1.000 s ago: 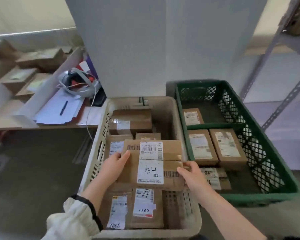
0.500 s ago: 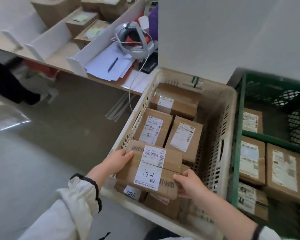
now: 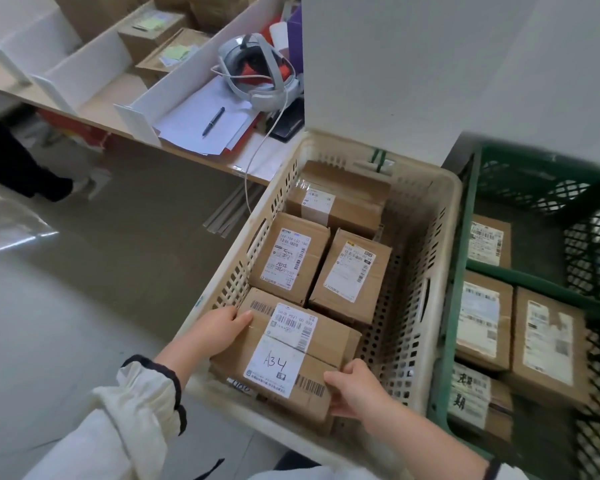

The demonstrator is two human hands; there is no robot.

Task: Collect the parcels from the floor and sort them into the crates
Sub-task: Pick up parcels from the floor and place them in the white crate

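Observation:
A brown cardboard parcel (image 3: 284,355) with a white label marked "A34" lies at the near end of the beige slatted crate (image 3: 426,244), on top of other parcels. My left hand (image 3: 219,330) holds its left edge and my right hand (image 3: 357,389) holds its near right corner, fingers curled round the box. Three more labelled parcels (image 3: 347,268) fill the crate beyond it. To the right stands a green mesh crate (image 3: 458,258) with several labelled parcels (image 3: 482,323) inside.
A low wooden shelf (image 3: 111,112) with white dividers, boxes, papers, a pen and a white headset (image 3: 257,77) runs along the upper left. A person's dark leg and shoe (image 3: 45,181) stand at the far left. A white wall panel (image 3: 395,64) rises behind the crates. Grey floor lies left.
The view has swung left and down. The A34 parcel has sunk lower into the near end of the beige crate, both hands still holding it.

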